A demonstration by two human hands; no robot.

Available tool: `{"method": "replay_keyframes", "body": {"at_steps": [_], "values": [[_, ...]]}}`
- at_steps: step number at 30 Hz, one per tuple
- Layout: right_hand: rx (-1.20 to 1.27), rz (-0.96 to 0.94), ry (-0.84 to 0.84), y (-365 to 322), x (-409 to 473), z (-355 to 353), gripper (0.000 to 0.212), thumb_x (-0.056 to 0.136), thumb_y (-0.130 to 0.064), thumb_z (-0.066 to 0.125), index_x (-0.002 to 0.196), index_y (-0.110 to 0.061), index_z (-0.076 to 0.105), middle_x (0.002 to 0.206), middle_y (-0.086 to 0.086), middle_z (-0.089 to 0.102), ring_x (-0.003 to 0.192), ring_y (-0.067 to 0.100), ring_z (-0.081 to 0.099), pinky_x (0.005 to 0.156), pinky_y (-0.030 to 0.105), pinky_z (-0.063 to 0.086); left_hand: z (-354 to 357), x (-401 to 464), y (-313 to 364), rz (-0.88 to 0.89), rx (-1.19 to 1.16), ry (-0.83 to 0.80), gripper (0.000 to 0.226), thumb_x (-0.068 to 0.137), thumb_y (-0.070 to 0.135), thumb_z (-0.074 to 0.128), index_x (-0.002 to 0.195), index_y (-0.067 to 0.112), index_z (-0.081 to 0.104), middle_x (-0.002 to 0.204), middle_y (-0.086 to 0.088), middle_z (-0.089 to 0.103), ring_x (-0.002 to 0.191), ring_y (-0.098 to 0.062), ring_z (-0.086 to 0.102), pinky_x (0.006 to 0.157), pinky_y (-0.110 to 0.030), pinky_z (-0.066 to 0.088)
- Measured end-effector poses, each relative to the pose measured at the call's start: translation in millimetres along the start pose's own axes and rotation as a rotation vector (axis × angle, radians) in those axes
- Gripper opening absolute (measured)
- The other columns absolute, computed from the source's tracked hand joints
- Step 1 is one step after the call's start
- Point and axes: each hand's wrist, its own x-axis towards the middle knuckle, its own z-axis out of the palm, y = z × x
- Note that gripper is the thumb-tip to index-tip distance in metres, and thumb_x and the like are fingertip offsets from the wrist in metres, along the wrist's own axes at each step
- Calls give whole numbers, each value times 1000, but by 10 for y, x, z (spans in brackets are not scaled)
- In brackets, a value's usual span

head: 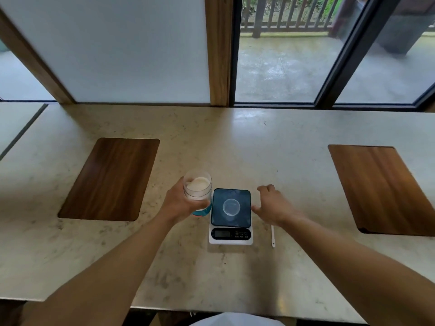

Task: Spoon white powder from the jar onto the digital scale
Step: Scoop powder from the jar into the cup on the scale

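Note:
A clear jar (197, 185) with white powder inside and a blue label near its base is held by my left hand (181, 203), just left of the digital scale (230, 216). The scale has a dark square platform with a small clear round dish (231, 206) on it and a dark display at the front. My right hand (273, 205) hovers to the right of the scale, fingers spread, holding nothing. A white spoon (272, 236) lies on the counter under that wrist, partly hidden.
The beige stone counter (211, 142) carries a wooden board at the left (110, 180) and another at the right (379, 189). Windows and a wooden post stand behind the counter. The near edge is close to my body.

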Motion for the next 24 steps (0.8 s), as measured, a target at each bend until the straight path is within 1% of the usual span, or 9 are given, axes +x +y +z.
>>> {"method": "replay_keyframes", "body": {"at_steps": [3,5,8,10,12,15,17,20,24], "values": [[-52,76,13,173,-100,129,53,93,-39,59,135,-9,48,135,16,50,113,32,58,94,41,51,25,-56,-40,-3,-4,-19,78,55,42,92,122,35,54,113,12,66,103,-11,63,87,-33,55],[-61,110,2,285,-178,208,41,93,-37,58,123,-9,54,122,14,56,100,31,61,81,39,52,35,-81,-68,-4,2,-30,77,55,41,93,123,35,56,112,13,67,102,-8,63,87,-32,54],[-63,153,-8,439,-276,334,21,92,-35,60,92,-14,59,82,2,62,76,24,63,61,33,48,42,-127,-97,3,16,-47,78,55,41,93,123,36,55,111,15,67,101,-6,64,85,-28,53],[-50,211,-56,501,-328,406,27,91,-40,63,77,-17,57,65,-3,55,68,21,63,55,30,44,45,-139,-116,1,17,-55,80,54,41,92,124,34,55,112,14,67,101,-8,64,85,-29,54],[-61,224,-79,535,-361,459,31,88,-44,66,76,-19,53,64,-4,53,67,21,60,53,29,41,41,-142,-136,-1,19,-52,81,52,42,92,124,34,55,111,13,67,101,-9,64,85,-30,54],[-64,234,-77,518,-389,485,30,87,-44,69,85,-21,50,78,-1,59,71,20,59,52,30,40,24,-143,-144,-8,11,-48,78,51,44,91,120,40,55,109,17,67,99,-5,64,82,-27,53],[-19,245,-74,500,-382,498,28,87,-42,70,86,-20,52,84,1,63,77,21,63,58,33,47,13,-132,-152,-10,10,-45,74,51,45,92,114,47,54,107,22,67,98,0,63,80,-24,51],[92,285,-81,469,-401,517,25,87,-35,72,87,-17,55,91,6,66,86,26,66,75,39,57,-9,-161,-162,-9,19,-36,76,49,48,91,115,49,53,108,24,66,98,3,62,78,-21,49],[145,360,-116,480,-473,605,20,85,-27,75,84,-12,62,90,10,70,83,27,70,77,40,61,56,-256,-274,-22,33,-51,74,50,50,92,112,54,52,105,29,65,96,13,59,75,-17,48]]}}
